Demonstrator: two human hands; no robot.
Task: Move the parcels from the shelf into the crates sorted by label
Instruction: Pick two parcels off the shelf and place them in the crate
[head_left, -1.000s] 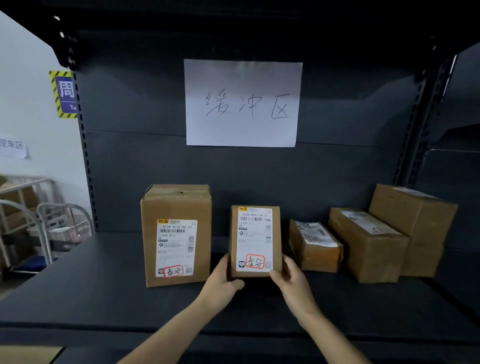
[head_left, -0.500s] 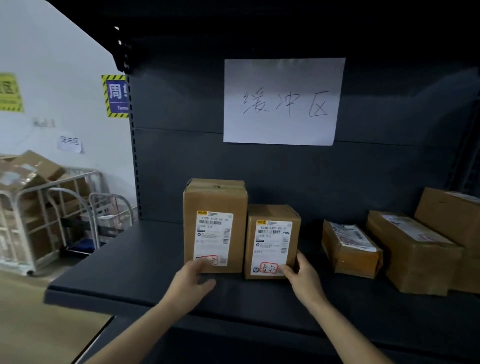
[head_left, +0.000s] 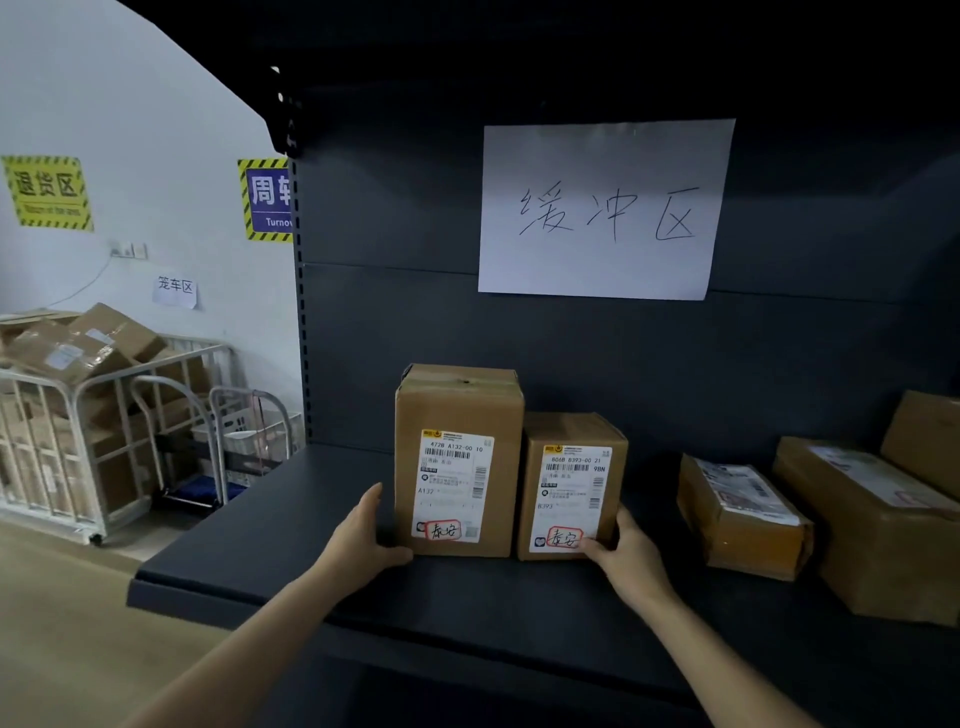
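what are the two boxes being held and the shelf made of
Taller parcel and shorter parcel: brown corrugated cardboard by the look, matte, taped seam on the taller one's top, white printed paper labels stuck on the front. Shelf: probably painted sheet metal, dark grey, smooth matte, with a thin folded front edge.

so the dark shelf has five cardboard boxes sitting right on it: a tall box touching a shorter box near the middle, then a small taped parcel, a long box and another box behind it off right.
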